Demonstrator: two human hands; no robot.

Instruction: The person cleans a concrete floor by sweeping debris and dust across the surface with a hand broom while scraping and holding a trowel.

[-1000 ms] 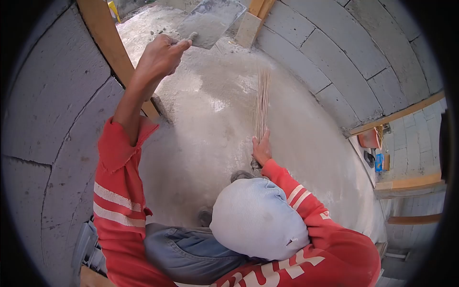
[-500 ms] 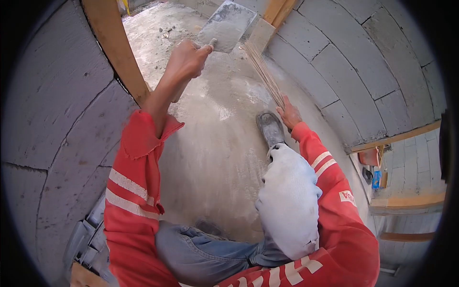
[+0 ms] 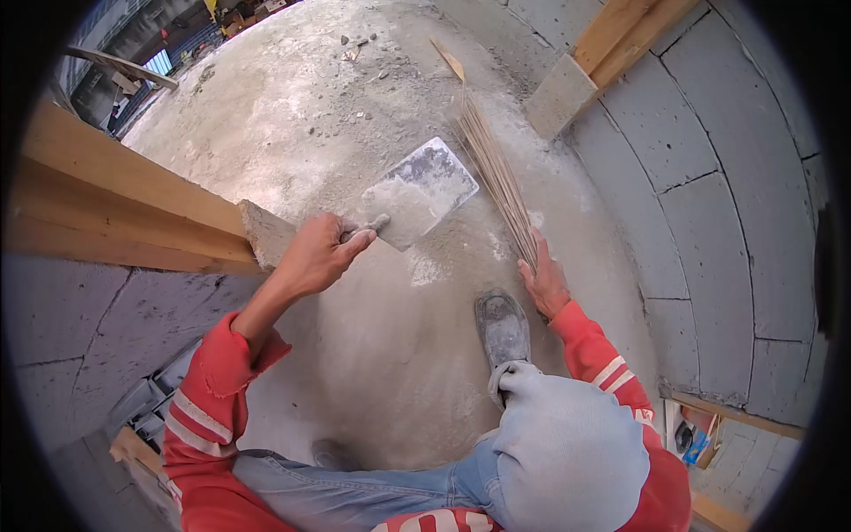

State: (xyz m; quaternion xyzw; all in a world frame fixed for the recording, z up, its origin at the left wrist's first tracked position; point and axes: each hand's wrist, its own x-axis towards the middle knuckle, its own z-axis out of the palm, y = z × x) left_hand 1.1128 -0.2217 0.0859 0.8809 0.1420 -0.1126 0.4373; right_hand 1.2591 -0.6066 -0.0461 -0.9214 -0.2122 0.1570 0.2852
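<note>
The left hand holds a flat trowel by its short handle, the thumb pressed against it and the other fingers bent in close around it; how far their tips wrap underneath cannot be seen. Gripping it there probably keeps the fingers off the plate, which is coated with pale, dusty mortar. The plate is just above or on the floor, but whether it touches cannot be told. The right hand is closed round the near end of a stick broom, thumb on the side toward the trowel and fingers close together, likely so that the long sticks stay bunched while their far ends are free. The broom slants away past the trowel's right edge, close beside it. One shoe is planted near the right hand and the other is partly hidden by the leg, a wide stance that seems meant for balance in a low crouch. In all there is one trowel, one broom, two hands, two shoes, and a wooden frame on each side, left and right. The sticks and the scattered crumbs are too many and too small to count.
</note>
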